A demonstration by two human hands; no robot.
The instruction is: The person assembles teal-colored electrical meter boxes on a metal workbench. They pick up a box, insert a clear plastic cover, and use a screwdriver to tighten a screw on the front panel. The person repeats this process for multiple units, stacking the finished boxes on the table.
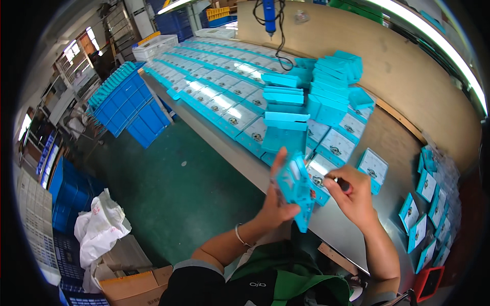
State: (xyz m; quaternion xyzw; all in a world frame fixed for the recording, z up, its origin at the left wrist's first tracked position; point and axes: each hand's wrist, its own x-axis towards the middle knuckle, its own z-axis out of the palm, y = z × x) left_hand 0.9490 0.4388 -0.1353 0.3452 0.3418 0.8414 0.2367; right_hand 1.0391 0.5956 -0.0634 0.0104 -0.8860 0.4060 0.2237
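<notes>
My left hand (278,201) grips a turquoise plastic housing (297,187), tilted on edge in front of my chest above the near edge of the workbench. My right hand (352,196) is closed around a dark-handled tool (341,182) whose thin shaft points up toward the bench. The tool tip sits beside the housing's right side; whether it touches is unclear.
A long grey workbench (388,137) carries rows of flat turquoise meter units (224,97) and stacked turquoise covers (332,81). More units lean at the right (429,204). A blue powered driver (269,15) hangs above. Blue crates (127,102) and cardboard boxes (132,283) stand on the green floor at left.
</notes>
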